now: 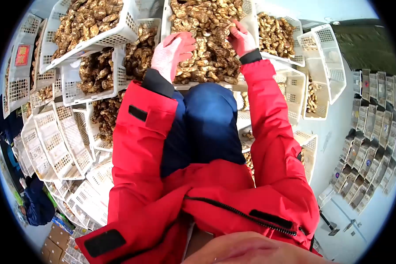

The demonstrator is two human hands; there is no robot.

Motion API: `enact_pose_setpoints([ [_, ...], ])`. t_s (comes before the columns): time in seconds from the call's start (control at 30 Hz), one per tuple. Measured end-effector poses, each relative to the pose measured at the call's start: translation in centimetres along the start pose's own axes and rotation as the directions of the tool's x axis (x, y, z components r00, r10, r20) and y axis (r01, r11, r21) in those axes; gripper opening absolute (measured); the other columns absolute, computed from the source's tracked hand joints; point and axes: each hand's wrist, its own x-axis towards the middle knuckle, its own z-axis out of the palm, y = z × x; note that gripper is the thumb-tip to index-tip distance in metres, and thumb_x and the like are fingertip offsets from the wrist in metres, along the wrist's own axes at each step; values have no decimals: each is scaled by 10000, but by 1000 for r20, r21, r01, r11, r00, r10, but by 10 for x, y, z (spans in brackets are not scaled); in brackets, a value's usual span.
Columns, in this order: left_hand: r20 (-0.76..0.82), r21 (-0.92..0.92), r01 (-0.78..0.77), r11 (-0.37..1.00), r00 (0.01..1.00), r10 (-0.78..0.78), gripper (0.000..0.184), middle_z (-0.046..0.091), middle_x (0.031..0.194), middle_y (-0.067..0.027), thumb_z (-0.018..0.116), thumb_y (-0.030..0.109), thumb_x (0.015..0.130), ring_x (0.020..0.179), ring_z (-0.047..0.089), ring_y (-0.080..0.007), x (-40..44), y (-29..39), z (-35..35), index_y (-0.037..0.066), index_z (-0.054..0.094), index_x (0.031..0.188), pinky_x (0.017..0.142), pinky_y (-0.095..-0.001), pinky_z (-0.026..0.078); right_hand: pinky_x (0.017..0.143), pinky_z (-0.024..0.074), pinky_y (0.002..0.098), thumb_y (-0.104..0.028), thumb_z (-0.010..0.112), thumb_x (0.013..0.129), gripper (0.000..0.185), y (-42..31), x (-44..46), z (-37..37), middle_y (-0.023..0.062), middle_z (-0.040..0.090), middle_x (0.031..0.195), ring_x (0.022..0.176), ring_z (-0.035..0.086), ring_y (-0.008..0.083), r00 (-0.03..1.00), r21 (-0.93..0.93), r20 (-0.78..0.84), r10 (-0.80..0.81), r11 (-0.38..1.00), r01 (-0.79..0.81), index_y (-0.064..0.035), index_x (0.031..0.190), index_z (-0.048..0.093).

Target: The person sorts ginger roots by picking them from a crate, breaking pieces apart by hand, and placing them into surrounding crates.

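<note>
A white crate (166,20) in front of my knees is heaped with knobbly golden-brown pieces (209,48), like roots or bulbs; I cannot tell the exact kind. My left hand (176,49), in a pink and white work glove, rests over the left side of the heap with its fingers stretched out, holding nothing I can see. At the crate's right side, my right hand (243,38), gloved in pink, has thumb and fingers pinched together on one small knobbly piece (230,29). Part of that piece is hidden by the fingers.
More white crates of the same pieces stand at the left (90,44) and right (277,37). Nested crates (57,136) lean at the lower left. An upright crate (328,61) stands on the right. Another person (37,200) is at the far left; stacked crates (369,127) line the far right.
</note>
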Motion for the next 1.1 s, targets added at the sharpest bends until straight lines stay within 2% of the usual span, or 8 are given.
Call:
enact_pose_setpoints([
  [0.37, 65, 82, 96, 992, 993, -101, 405, 555, 1107, -152, 467, 290, 903, 990, 553, -244, -2, -4, 0, -7, 468, 1179, 850, -344, 434, 902, 417, 343, -136, 590, 829, 495, -50, -37, 54, 109, 544, 1096, 1021, 524, 223, 970, 124, 176, -170, 981, 149, -2, 1259, 387],
  [0.47, 101, 40, 56, 998, 993, -60, 423, 550, 1119, -155, 471, 296, 900, 1011, 545, -251, 0, -9, -6, -9, 453, 1193, 862, -348, 427, 772, 478, 319, -95, 607, 780, 356, -39, 20, 7, 91, 601, 1006, 909, 580, 209, 870, -941, 298, -393, 31, 336, -66, 1127, 529],
  [0.57, 44, 63, 60, 996, 997, -63, 429, 549, 1119, -153, 473, 297, 899, 1018, 542, -250, -2, -6, -3, -12, 449, 1196, 864, -346, 424, 841, 411, 323, -240, 631, 783, 552, -126, 20, 157, 75, 512, 1095, 982, 502, 168, 957, -195, 128, -260, 940, 282, -50, 1243, 393],
  [0.6, 32, 55, 63, 996, 997, -65, 427, 550, 1118, -151, 472, 297, 899, 1017, 543, -249, -3, -7, -4, -11, 450, 1194, 864, -345, 424, 919, 344, 355, -321, 652, 768, 723, -131, 23, 173, 65, 429, 1196, 1077, 426, 154, 983, 137, 180, -44, 990, 20, -52, 1330, 285],
  [0.63, 19, 50, 47, 998, 999, -48, 426, 550, 1117, -150, 471, 297, 899, 1015, 544, -249, 0, -4, -5, -10, 452, 1193, 864, -345, 423, 1055, 225, 452, -426, 728, 686, 950, -107, 63, 145, 50, 296, 1343, 1230, 293, 155, 916, -140, 402, 19, 989, 41, -71, 1380, 187],
  [0.7, -29, -30, 43, 999, 999, -44, 323, 590, 1047, -144, 436, 206, 912, 896, 592, -223, 0, 0, -3, -5, 490, 1151, 756, -313, 474, 778, 485, 333, -204, 528, 814, 298, -59, 72, 106, 144, 626, 971, 834, 609, 238, 990, -993, 113, -81, 18, 115, -48, 1061, 583],
  [0.83, 1, -31, 23, 999, 1000, -23, 355, 570, 1077, -148, 447, 251, 910, 950, 575, -238, -3, 2, 2, 0, 483, 1159, 814, -328, 456, 831, 461, 372, -42, 431, 841, 455, 34, 53, 26, 121, 549, 1122, 1005, 556, 275, 960, -836, 98, 262, -501, 222, -179, 1275, 410],
  [1.1, -5, 8, 68, 998, 998, -68, 403, 558, 1101, -150, 478, 287, 898, 975, 561, -241, -2, -1, 3, -7, 471, 1174, 843, -339, 442, 776, 479, 369, -22, 402, 841, 481, 45, 53, 27, 116, 588, 1003, 927, 583, 282, 919, -746, 224, 324, -550, 376, -207, 1284, 369],
])
